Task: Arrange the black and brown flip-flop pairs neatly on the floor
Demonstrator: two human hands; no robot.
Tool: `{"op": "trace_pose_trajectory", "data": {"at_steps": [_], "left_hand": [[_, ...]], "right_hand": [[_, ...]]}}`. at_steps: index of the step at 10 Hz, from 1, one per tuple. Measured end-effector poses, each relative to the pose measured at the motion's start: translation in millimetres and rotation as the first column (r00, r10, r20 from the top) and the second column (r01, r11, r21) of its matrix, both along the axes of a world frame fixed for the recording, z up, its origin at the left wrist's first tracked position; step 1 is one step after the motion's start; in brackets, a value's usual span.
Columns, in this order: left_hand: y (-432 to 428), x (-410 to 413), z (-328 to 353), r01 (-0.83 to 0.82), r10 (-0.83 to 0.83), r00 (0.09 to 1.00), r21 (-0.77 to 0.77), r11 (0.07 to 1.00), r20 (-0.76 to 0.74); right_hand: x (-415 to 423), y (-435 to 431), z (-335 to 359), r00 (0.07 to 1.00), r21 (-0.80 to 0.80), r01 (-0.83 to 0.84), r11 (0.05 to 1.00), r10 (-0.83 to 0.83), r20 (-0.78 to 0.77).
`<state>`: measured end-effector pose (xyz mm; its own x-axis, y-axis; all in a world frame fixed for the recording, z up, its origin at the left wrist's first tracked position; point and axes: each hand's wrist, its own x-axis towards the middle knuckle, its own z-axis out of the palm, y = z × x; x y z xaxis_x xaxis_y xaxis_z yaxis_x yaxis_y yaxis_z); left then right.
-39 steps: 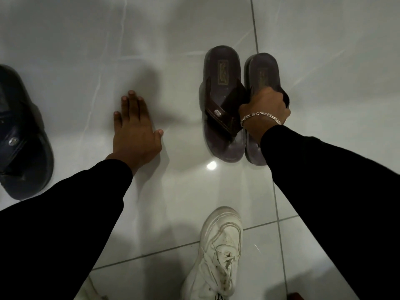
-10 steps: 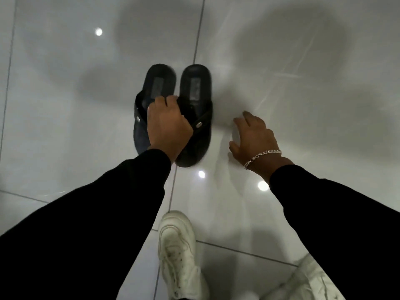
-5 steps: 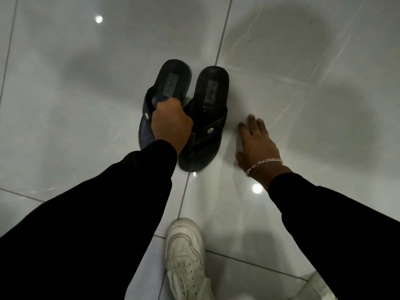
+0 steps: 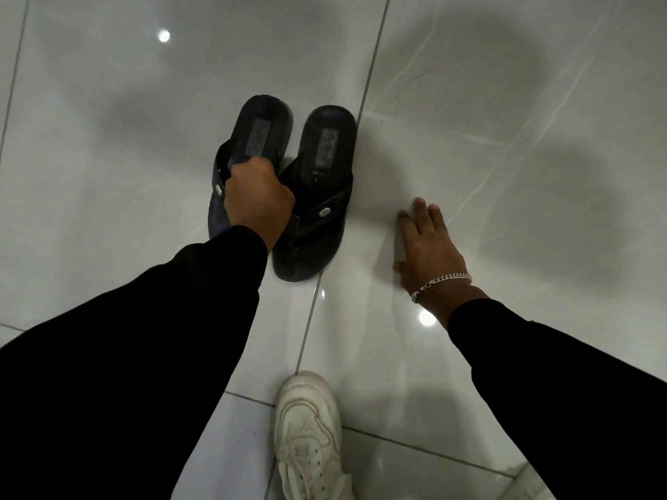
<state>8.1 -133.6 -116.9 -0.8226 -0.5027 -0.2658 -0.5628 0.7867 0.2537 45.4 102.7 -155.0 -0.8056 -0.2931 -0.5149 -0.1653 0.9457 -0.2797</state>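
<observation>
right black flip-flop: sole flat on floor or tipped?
Flat. The right black flip-flop lies footbed up on the tile floor; no hand touches it.

Insole labels [image 4: 258,140] illegible

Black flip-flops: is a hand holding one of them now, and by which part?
The left hand grips the left black flip-flop by its strap. The right hand lies flat on the floor, holding nothing.

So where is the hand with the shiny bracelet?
In the head view the right hand lies flat on the white tiled floor, right of centre, a little to the right of the black flip-flop pair and not touching it.
</observation>
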Motion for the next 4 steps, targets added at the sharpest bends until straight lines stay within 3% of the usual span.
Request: {"op": "trace_pose_trajectory", "data": {"at_steps": [3, 4], "left_hand": [[-4.0, 2.1, -0.7, 0.019, -0.019, 0.999, 0.020, 1.000, -0.031], [10.6, 0.6, 5.0, 0.124, -0.120, 0.989, 0.050, 0.991, -0.082]], "right_hand": [[-1.4, 4.6, 4.8, 0.999, -0.020, -0.009, 1.000, 0.009, 0.030], [-2.1, 11.4, 11.3, 1.000, -0.054, 0.007, 0.999, -0.007, 0.003]]}}
